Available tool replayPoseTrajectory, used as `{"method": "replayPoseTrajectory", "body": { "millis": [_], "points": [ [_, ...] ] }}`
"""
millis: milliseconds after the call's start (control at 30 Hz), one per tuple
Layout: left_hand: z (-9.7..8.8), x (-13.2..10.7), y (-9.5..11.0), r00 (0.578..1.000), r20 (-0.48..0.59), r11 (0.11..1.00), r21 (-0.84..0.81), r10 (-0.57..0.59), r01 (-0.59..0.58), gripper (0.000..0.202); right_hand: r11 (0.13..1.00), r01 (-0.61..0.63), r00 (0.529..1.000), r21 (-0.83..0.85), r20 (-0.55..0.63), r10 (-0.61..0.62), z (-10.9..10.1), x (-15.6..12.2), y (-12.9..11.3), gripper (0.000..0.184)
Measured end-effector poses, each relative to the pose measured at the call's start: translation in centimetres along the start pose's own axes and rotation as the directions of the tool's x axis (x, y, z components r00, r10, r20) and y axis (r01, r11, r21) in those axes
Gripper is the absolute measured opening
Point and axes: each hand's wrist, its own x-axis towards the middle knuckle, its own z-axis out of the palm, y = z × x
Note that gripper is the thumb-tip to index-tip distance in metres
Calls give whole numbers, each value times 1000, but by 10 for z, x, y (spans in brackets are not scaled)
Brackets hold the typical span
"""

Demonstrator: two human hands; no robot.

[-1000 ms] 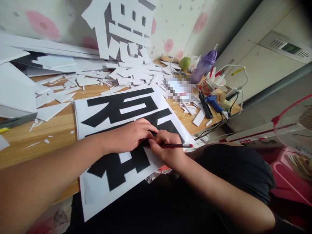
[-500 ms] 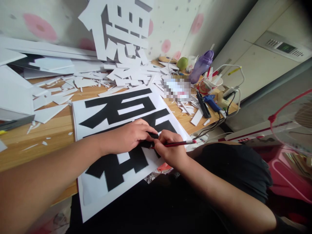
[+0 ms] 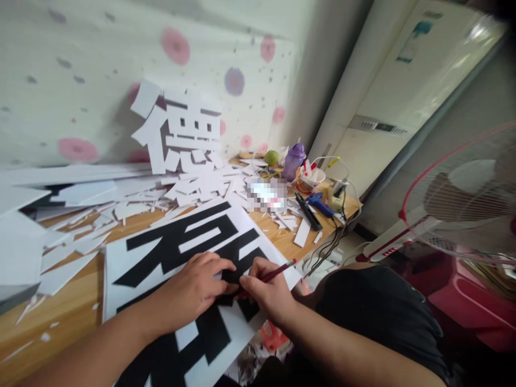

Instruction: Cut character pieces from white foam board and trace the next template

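A white sheet (image 3: 121, 258) printed with a large black character lies on the wooden table (image 3: 64, 301) in front of me. My left hand (image 3: 193, 290) rests flat on the sheet, fingers pressing down on the black print. Just to its right, my right hand (image 3: 268, 295) is closed around a red pencil-like tool (image 3: 278, 271), whose tip meets the sheet beside my left fingertips. A big white cut-out character (image 3: 181, 134) leans against the wall behind.
White offcuts (image 3: 193, 188) litter the table's back. At the far right corner stand a purple bottle (image 3: 293, 159), a green fruit (image 3: 271, 157), a cup (image 3: 309, 180), a blue glue gun (image 3: 320, 204) and cables. A red fan (image 3: 463, 199) and a white air conditioner (image 3: 395, 97) stand right.
The view has tilted up and pulled back, showing more wall and the fan. Both hands stay on the sheet; the tool's free end now points up and right.
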Motion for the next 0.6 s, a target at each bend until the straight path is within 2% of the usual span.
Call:
{"method": "replayPoseTrajectory", "body": {
  "millis": [100,200,233,267,300,333,367,400,467,533,567,600],
  "points": [
    [-1,-2,-3,997,30,997,48,-69,68,43,993,-45,998,110,45,41,2,8,6,38],
    [-3,-1,-6,976,105,982,-1,-189,190,41,996,-51,980,74,195,36,-16,25,-1,45],
    [-4,0,-7,965,127,972,-15,-229,232,40,1000,17,967,-4,255,-15,-29,33,-8,44],
    [-5,2,-7,956,145,965,-24,-256,262,39,973,189,951,-131,273,-147,-44,43,-16,40],
    [-6,3,-7,949,159,960,-27,-272,279,38,866,399,888,-302,362,-283,-62,54,-24,34],
    [-8,5,-7,946,165,958,-26,-278,286,38,684,571,807,-453,461,-369,-80,66,-32,28],
    [-9,7,-6,947,162,958,-23,-278,285,38,468,682,727,-561,584,-360,-97,77,-39,23],
    [-11,9,-6,948,159,959,-21,-276,283,38,263,718,696,-645,646,-314,-114,88,-44,22],
    [-14,12,-6,944,187,959,-25,-273,283,38,163,743,669,-649,706,-234,-140,107,-49,20],
    [-15,12,-6,937,212,957,-29,-277,290,38,143,756,655,-639,737,-168,-159,122,-47,31],
    [-15,12,-6,936,214,956,-24,-279,291,39,154,741,671,-654,725,-155,-166,129,-46,38],
    [-13,11,-5,938,197,956,-10,-285,292,39,177,705,709,-687,688,-155,-173,136,-45,43]
  ]
}}
